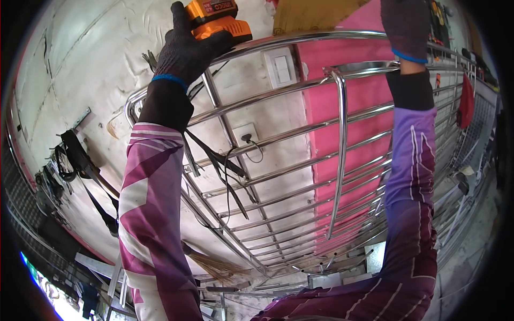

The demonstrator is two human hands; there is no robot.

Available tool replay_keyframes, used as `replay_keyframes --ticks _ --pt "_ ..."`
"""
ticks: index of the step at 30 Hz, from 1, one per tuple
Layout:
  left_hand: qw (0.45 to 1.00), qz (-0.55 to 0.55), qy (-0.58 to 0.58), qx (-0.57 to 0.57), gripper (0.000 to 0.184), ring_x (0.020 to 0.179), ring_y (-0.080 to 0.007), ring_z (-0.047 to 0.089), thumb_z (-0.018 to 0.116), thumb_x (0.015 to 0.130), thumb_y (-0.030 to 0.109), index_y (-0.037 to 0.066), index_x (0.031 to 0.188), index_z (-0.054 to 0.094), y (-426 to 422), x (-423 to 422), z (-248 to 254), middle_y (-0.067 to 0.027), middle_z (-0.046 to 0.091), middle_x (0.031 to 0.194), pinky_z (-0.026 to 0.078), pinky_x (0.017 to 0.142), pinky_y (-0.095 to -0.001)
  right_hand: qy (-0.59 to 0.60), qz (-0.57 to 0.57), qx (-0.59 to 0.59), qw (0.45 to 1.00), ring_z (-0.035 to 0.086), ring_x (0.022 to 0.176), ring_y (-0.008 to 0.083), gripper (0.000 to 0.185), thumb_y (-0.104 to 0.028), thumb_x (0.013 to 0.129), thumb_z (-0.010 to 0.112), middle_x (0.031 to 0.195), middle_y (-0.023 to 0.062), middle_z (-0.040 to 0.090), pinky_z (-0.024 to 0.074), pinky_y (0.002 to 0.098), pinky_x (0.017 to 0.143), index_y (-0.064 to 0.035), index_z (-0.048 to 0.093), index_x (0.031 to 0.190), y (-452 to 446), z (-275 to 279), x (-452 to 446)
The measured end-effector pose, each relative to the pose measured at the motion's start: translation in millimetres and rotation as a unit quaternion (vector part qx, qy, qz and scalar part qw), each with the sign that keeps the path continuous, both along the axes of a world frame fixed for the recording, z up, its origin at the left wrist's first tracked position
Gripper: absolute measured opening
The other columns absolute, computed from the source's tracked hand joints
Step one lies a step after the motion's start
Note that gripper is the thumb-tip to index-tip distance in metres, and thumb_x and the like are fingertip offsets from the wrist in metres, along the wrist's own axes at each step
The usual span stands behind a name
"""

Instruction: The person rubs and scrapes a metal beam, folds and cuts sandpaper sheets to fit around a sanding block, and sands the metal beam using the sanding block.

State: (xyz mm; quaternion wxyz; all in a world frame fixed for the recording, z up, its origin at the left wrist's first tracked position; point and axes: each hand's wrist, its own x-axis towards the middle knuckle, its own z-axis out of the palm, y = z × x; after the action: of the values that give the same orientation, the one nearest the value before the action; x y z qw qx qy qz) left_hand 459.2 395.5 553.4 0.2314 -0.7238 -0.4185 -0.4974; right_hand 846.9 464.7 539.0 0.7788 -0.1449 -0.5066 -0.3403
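My left hand [190, 51], in a dark glove with a blue cuff, is closed on an orange and black cordless power tool [222, 28]. Only part of that tool shows, cut off by the upper edge of the view. Just beneath it runs the top rail of a shiny metal tube frame [340, 134] with many parallel bars. My right hand [405, 27], gloved the same way, reaches to the same rail on the right. Its fingers are out of sight past the top edge, so I cannot see what they do.
Behind the bars is a wall painted white and pink, with a light switch [280, 68] and a plugged-in socket [246, 136]. Black straps [80, 152] hang on the left. A broom head [214, 263] lies lower down. A red cloth [466, 101] hangs at right.
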Motion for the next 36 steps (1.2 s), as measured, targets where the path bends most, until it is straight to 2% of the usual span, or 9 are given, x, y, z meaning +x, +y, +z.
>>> replay_keyframes --ticks 6,8,14,16,18,20,23,29,36 --pt "0.999 -0.025 0.014 0.015 0.092 0.108 -0.0343 0.072 0.084 0.084 0.042 -0.002 0.149 0.037 -6 0 -6 -0.0222 0.072 0.118 0.058 0.093 -0.0410 0.041 0.019 0.088 0.995 0.062 0.081 0.0107 0.016 -0.006 0.095 0.062 0.089 0.0046 0.067 0.0510 0.0277 0.073 0.0042 0.069 0.106 -62 -2 2" --pt "0.997 0.069 0.018 -0.007 0.121 0.118 -0.0272 0.068 0.085 0.089 0.029 -0.003 0.163 -0.004 -22 13 -4 -0.0210 0.065 0.136 0.054 0.101 -0.0349 0.099 0.110 0.044 0.988 0.062 0.080 0.0105 0.017 -0.007 0.094 0.063 0.089 0.0042 0.067 0.0507 0.0281 0.072 0.0036 0.069 0.106 -82 2 -7" --pt "0.981 0.111 -0.156 -0.036 0.091 0.117 -0.0290 0.067 0.079 0.093 0.039 -0.005 0.158 0.033 -67 18 -14 -0.0214 0.065 0.135 0.054 0.099 -0.0356 -0.112 0.064 -0.018 0.992 0.062 0.078 0.0113 0.019 -0.008 0.092 0.065 0.085 0.0052 0.067 0.0509 0.0296 0.071 0.0042 0.070 0.106 -93 -7 -33" --pt "0.852 -0.521 -0.009 0.049 0.067 0.120 -0.0300 0.064 0.075 0.095 0.035 -0.002 0.147 0.054 -48 -54 -37 -0.0212 0.066 0.132 0.052 0.099 -0.0360 -0.154 0.132 -0.093 0.975 0.062 0.078 0.0123 0.019 -0.007 0.092 0.065 0.086 0.0057 0.068 0.0511 0.0306 0.071 0.0044 0.071 0.105 -108 -28 -68" --pt "0.979 -0.152 -0.138 0.021 0.063 0.128 -0.0289 0.063 0.054 0.109 0.041 0.001 0.155 0.041 -109 -48 -88 -0.0160 0.061 0.141 0.050 0.105 -0.0377 -0.204 0.207 -0.170 0.941 0.063 0.078 0.0133 0.018 -0.007 0.091 0.066 0.086 0.0063 0.069 0.0512 0.0316 0.071 0.0046 0.071 0.105 -117 -51 -113" --pt "0.907 -0.319 -0.263 -0.078 0.055 0.113 -0.0178 0.066 0.075 0.098 0.027 -0.003 0.140 0.055 -139 -61 -161 -0.0110 0.071 0.123 0.052 0.098 -0.0336 -0.286 0.329 -0.163 0.885 0.065 0.079 0.0157 0.018 -0.006 0.090 0.065 0.088 0.0092 0.072 0.0527 0.0325 0.073 0.0045 0.071 0.104 -118 -78 -161" --pt "0.902 -0.192 -0.364 -0.130 0.037 0.103 -0.0150 0.068 0.074 0.097 0.014 -0.004 0.129 0.066 -203 -42 -242 -0.0083 0.074 0.113 0.055 0.091 -0.0333 -0.405 0.312 -0.189 0.839 0.067 0.083 0.0170 0.022 -0.005 0.090 0.065 0.094 0.0127 0.074 0.0543 0.0328 0.077 0.0047 0.071 0.109 -130 -111 -228" --pt "0.809 0.011 -0.580 -0.088 0.028 0.093 -0.0152 0.069 0.070 0.098 0.014 -0.004 0.119 0.070 -300 -97 -385 -0.0068 0.075 0.106 0.055 0.083 -0.0309 -0.326 0.717 -0.313 0.532 0.066 0.093 0.0111 0.069 0.001 0.090 0.068 0.120 0.0108 0.066 0.0555 0.0275 0.080 -0.0073 0.044 0.154 -152 -261 -374" --pt "0.658 0.084 -0.736 0.137 0.037 0.108 -0.0199 0.066 0.066 0.100 0.012 -0.003 0.133 0.059 -409 -139 -520 -0.0090 0.068 0.122 0.053 0.093 -0.0341 -0.383 0.722 -0.573 0.059 0.065 0.119 0.0213 0.066 -0.031 0.099 0.071 0.134 0.0106 0.063 0.0564 0.0397 0.100 -0.0028 0.044 0.153 -249 -464 -469"
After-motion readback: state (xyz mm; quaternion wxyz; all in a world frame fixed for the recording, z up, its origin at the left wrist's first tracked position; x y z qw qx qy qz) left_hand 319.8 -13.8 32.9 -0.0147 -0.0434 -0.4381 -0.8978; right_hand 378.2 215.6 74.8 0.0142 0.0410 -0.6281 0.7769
